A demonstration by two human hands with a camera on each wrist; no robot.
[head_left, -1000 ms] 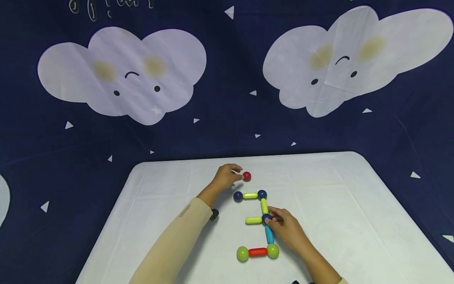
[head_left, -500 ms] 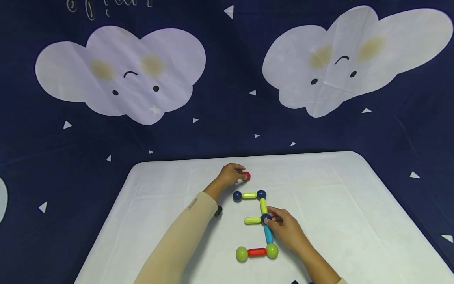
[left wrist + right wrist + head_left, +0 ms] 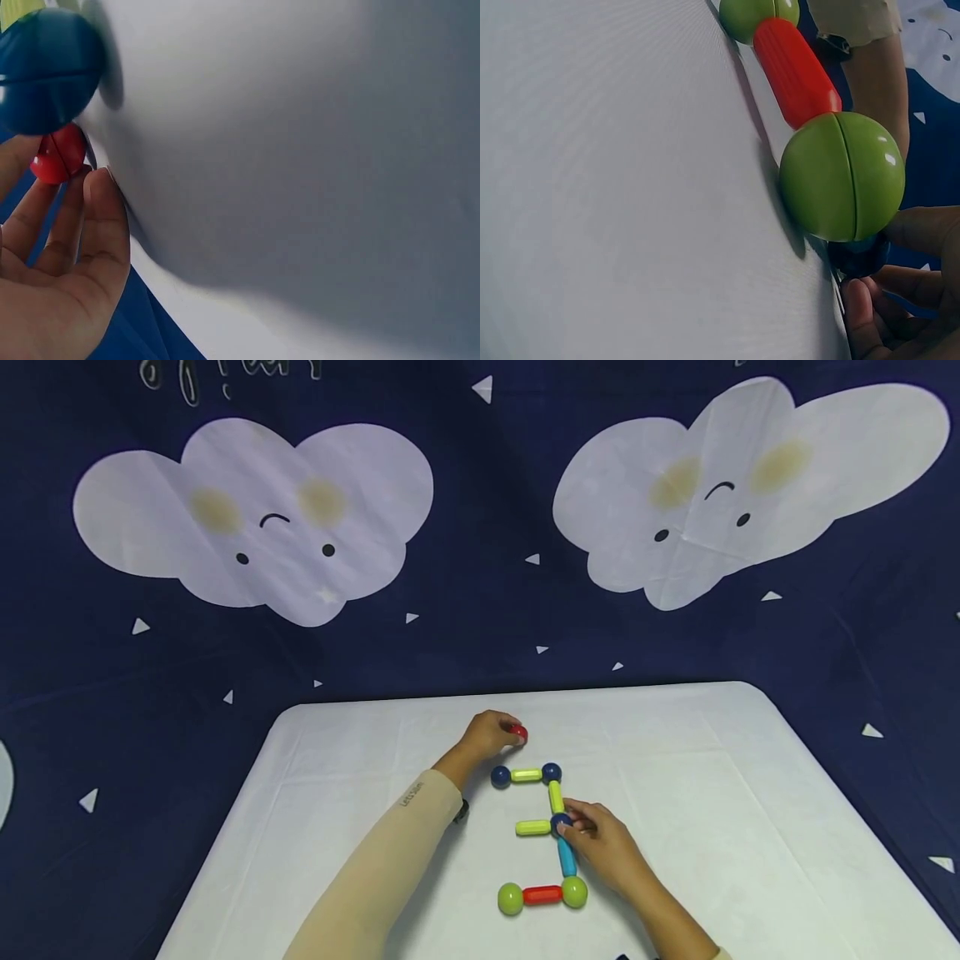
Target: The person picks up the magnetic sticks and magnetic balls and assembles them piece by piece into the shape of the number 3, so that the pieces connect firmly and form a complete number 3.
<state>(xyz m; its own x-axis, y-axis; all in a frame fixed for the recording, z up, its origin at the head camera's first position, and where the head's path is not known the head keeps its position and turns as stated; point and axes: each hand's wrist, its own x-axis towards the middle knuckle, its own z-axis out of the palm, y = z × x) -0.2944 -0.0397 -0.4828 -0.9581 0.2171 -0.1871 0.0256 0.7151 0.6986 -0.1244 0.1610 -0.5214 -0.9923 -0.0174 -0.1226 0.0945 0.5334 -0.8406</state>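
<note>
At the far side of the table my left hand [image 3: 487, 735] pinches a red ball [image 3: 520, 735] between thumb and fingers; the left wrist view shows the ball [image 3: 58, 155] at the fingertips. My right hand [image 3: 606, 842] grips the middle navy ball [image 3: 561, 824] of a flat chain of balls and rods. A yellow-green rod [image 3: 532, 828] points left from that ball. Above it, another rod [image 3: 555, 797] leads to a navy corner ball [image 3: 551, 773], then a rod [image 3: 526, 775] and a navy end ball [image 3: 501, 777]. Below, a blue rod [image 3: 567, 857] runs to a green ball [image 3: 574, 892].
A red rod [image 3: 542, 895] joins that green ball to a second green ball [image 3: 511, 898] near the front. Everything lies on a white table [image 3: 712, 793]. A dark blue cloth [image 3: 480, 643] with clouds hangs behind the table's far edge.
The left fingers have closed around the red ball, which they only touched at its left side a second ago. My right hand and the chain look the same.
</note>
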